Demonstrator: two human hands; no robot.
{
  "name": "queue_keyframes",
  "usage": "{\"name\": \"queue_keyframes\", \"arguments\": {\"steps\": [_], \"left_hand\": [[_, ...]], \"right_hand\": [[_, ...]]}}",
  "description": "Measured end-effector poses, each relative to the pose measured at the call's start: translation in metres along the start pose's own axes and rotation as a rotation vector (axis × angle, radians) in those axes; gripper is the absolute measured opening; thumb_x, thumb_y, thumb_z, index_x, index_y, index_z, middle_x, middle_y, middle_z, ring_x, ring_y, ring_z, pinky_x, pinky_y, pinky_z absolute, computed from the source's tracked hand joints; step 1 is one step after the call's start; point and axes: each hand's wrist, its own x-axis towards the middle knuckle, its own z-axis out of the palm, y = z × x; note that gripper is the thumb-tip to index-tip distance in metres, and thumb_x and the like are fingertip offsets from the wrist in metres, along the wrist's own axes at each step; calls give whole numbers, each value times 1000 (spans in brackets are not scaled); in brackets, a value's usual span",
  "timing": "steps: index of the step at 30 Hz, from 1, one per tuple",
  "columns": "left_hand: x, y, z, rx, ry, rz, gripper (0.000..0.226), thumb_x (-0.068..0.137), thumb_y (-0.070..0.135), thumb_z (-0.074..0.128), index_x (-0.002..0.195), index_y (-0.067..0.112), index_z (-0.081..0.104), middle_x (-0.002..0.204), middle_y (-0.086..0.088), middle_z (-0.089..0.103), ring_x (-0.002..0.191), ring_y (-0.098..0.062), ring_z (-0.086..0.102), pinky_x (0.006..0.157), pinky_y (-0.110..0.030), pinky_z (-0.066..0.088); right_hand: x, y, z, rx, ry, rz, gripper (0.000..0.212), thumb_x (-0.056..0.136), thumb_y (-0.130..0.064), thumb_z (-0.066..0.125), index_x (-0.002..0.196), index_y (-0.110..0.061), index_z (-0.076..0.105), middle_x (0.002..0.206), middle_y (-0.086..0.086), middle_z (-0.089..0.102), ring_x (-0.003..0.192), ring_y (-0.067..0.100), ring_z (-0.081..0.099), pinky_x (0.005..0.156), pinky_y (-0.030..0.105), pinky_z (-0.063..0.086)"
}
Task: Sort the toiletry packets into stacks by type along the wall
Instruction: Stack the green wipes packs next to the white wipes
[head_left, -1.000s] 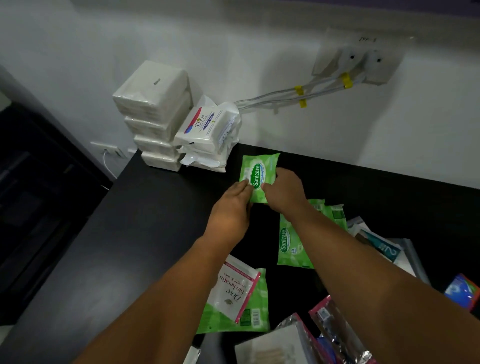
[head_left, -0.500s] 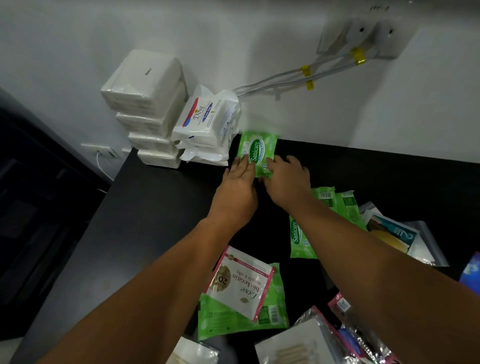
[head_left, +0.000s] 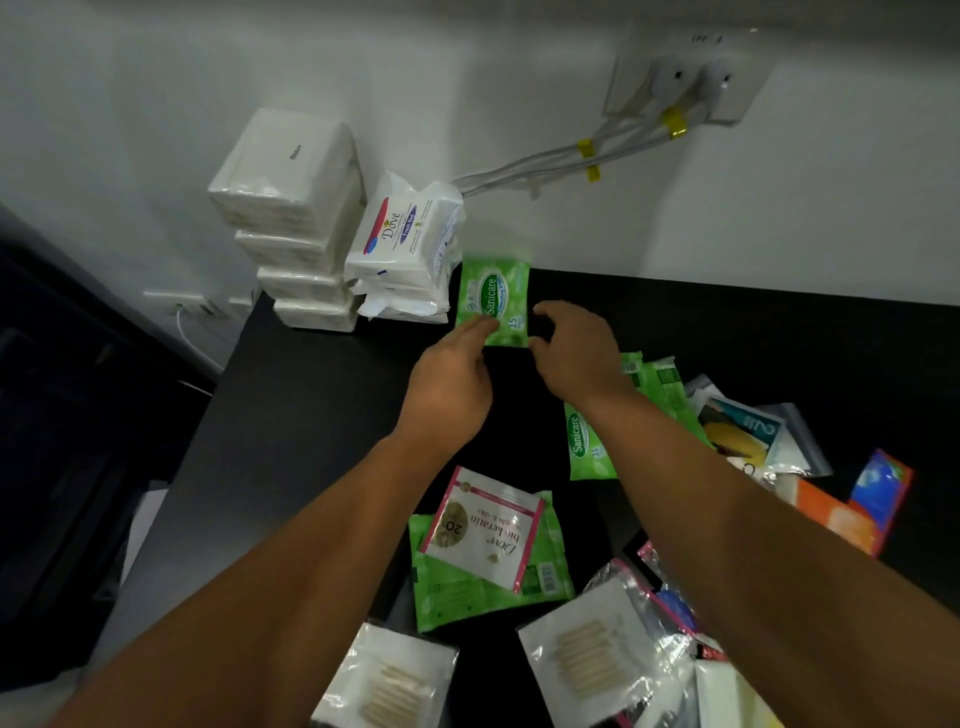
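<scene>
1. Here it is: the green plastic Sanicare wipes packet (head_left: 493, 304) sits at the far edge of the black table (head_left: 311, 415), just beside the stack of white Dove wipes packs (head_left: 402, 244), with its far end up against the white wall (head_left: 779, 208).
2. The left hand (head_left: 449, 387) reaches in with straight fingers (head_left: 480, 326), whose tips rest on the packet's near left corner.
3. The right hand (head_left: 576, 353) hovers at the near right corner, its fingers (head_left: 550, 312) loosely apart and gripping nothing.
4. To start this stack well, I'd square the packet to the wall and nudge it close to the Dove stack. It should lie flat so that a second green Sanicare packet (head_left: 587, 441) can land on top.
5. The long axis runs from the person towards the wall, leaning slightly right. The logo reads along it, and the "15" is at the near end.
</scene>
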Motion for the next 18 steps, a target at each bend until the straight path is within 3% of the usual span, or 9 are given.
{"name": "queue_keyframes", "arguments": {"steps": [3,5,8,11,14,16,18], "left_hand": [[-20,10,-17,-76,-5,-31,39,92,-4,51,127,7,66,119,-9,70,109,-21,65,98,-29,50],[-37,12,-24,-100,-15,-46,36,92,-3,54,123,8,68,116,-5,72,108,-16,66,97,-22,50],[-70,10,-29,-149,-101,-130,36,91,2,61,125,13,67,114,0,71,104,-11,64,95,-24,52],[-100,1,-30,-14,-275,-103,51,83,21,76,132,19,62,128,1,62,114,-17,52,99,-33,49],[-118,-4,-34,170,-494,-73,82,70,54,82,142,28,52,150,6,45,135,-21,36,111,-45,34],[-124,-8,-37,317,-540,-31,91,67,66,78,145,31,47,154,9,37,140,-19,28,113,-45,25],[-125,-12,-40,369,-490,-41,88,69,68,75,144,32,47,151,11,40,137,-18,31,112,-43,24]], "right_hand": [[-32,-12,-10,21,-38,29,35,91,-18,65,126,-15,65,127,6,65,118,24,59,103,32,44],[-55,-16,-10,9,-115,13,36,89,-21,68,125,-16,65,125,5,67,115,23,61,100,32,47],[-93,-15,-7,-27,-236,11,45,84,-20,73,128,-16,63,126,4,66,115,22,62,99,32,49],[-126,-14,-7,-22,-373,51,69,76,-26,81,138,-13,52,132,9,59,121,26,56,100,34,47],[-149,-8,-5,-72,-531,60,112,63,-36,90,153,-15,28,151,8,38,140,27,34,113,38,35],[-160,-4,-1,-151,-565,29,127,58,-38,92,157,-16,16,158,5,27,146,26,22,118,41,28],[-165,-2,4,-257,-513,-10,126,60,-40,91,157,-16,14,159,3,26,146,25,21,118,41,28]]}}
